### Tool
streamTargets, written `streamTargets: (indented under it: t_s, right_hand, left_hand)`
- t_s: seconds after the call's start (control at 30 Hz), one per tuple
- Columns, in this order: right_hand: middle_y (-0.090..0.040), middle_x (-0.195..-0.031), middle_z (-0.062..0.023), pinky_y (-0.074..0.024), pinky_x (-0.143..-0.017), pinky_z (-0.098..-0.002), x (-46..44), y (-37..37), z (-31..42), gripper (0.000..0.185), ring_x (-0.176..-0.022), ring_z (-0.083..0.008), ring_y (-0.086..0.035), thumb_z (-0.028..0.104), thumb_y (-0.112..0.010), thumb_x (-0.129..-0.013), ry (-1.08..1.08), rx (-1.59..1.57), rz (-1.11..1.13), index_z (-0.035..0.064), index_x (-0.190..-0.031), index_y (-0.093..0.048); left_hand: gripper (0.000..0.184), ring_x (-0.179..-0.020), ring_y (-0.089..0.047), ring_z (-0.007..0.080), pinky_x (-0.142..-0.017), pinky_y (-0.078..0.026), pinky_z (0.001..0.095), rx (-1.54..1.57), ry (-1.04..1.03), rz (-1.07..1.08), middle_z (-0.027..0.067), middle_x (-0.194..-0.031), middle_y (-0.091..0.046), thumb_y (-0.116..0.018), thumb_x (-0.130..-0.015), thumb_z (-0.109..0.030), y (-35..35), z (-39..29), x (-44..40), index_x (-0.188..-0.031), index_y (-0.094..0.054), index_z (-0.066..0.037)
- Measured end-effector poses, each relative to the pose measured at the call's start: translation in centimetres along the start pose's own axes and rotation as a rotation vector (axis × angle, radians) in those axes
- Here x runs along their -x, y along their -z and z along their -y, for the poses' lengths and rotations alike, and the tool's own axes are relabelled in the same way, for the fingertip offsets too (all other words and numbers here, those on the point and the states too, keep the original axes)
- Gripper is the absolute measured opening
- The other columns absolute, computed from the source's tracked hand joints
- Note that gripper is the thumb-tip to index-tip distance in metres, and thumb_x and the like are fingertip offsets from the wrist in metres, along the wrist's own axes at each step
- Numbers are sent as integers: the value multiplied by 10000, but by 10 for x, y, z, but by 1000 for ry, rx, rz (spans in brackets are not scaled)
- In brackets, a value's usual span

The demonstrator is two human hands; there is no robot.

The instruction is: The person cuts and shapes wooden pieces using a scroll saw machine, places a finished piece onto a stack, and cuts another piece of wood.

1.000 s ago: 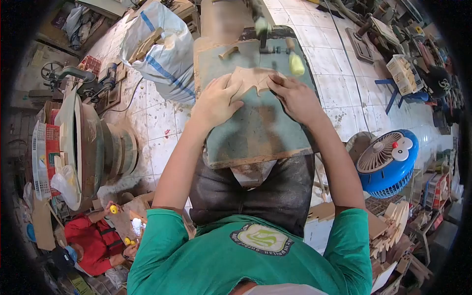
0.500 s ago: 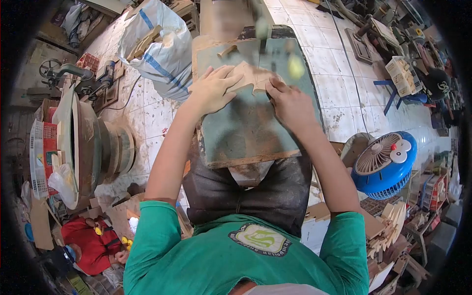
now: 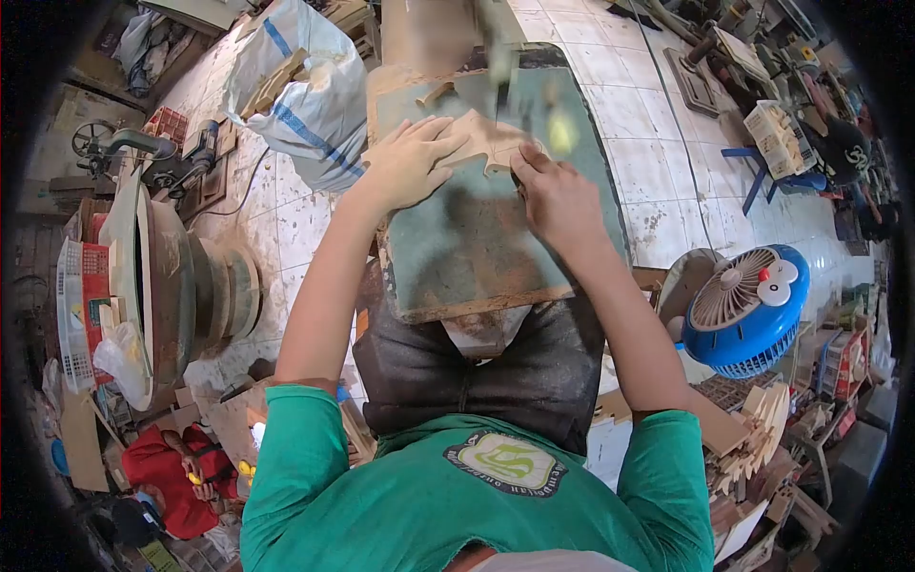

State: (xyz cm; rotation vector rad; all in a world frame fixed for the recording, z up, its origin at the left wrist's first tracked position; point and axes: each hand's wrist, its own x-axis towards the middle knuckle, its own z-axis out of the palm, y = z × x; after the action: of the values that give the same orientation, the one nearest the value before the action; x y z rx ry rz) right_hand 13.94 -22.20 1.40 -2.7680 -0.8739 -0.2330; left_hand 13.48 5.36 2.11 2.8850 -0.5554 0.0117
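Observation:
A thin, pale wooden piece (image 3: 474,136) with a curved, notched outline lies on a worn green work table (image 3: 448,248). My left hand (image 3: 408,164) rests flat on its left part, fingers stretched out and slightly spread. On the right side, my right hand (image 3: 559,197) has curled fingers with thumb and fingertips gripping the wood's edge. Between the hands, at the far edge of the piece, a blurred upright machine part (image 3: 500,81) comes down; its tip is too smeared to make out. A small wood offcut (image 3: 436,93) lies beyond my left hand.
A white sack (image 3: 319,119) with wood scraps stands left of the table. To the right is a blue fan (image 3: 746,310), with stacked wooden pieces (image 3: 758,429) below it. A large round machine (image 3: 162,286) stands left. A person in red (image 3: 176,472) sits at lower left.
The wooden piece has turned slightly and shifted a little left under both hands. The machine part stays blurred. The person at lower left has moved their hands.

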Motion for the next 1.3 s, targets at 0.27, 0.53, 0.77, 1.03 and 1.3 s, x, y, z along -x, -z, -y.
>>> streamTargets:
  t_s: [0.27,0.53,0.77,1.03,1.3]
  right_hand:
    - [-662,-1486,-26,-642,-811,-457,3,1,14,451,-1008,-361,-740,110,-664,-927,-81,12,-2,162,-1375,-688]
    - [-654,-1499,-38,-644,-811,-485,-2,3,25,414,-1020,-379,-738,106,-612,-951,-178,15,83,143,-1360,-664]
    - [-645,-1508,-58,-643,-828,-482,0,0,30,380,-1041,-389,-731,135,-590,-985,-204,-6,69,138,-1359,-654]
    - [-635,-1496,-91,-642,-834,-488,10,-18,32,417,-1053,-392,-710,129,-582,-977,-308,-213,21,104,-1391,-624]
    - [-610,-1468,-88,-645,-822,-509,4,-18,43,415,-1049,-409,-704,122,-591,-977,-376,-228,52,21,-1379,-614]
  left_hand:
    - [539,-1547,-410,365,-1336,-234,519,60,-19,-2,185,-1637,-478,-614,-1011,-218,-5,6,-6,-1547,-597,-168]
    - [535,-1548,-407,364,-1339,-220,524,90,-52,13,186,-1632,-482,-591,-1018,-197,-2,9,-9,-1552,-591,-164]
    - [530,-1529,-433,356,-1338,-229,518,103,-87,9,182,-1622,-493,-598,-1011,-173,-1,12,-12,-1541,-603,-164]
    - [546,-1522,-433,358,-1343,-218,518,131,-129,11,183,-1607,-503,-630,-985,-148,1,16,-16,-1530,-609,-146]
    - [517,-1515,-447,325,-1338,-224,525,127,-162,-32,158,-1589,-523,-602,-976,-175,-3,20,-19,-1491,-646,-163]
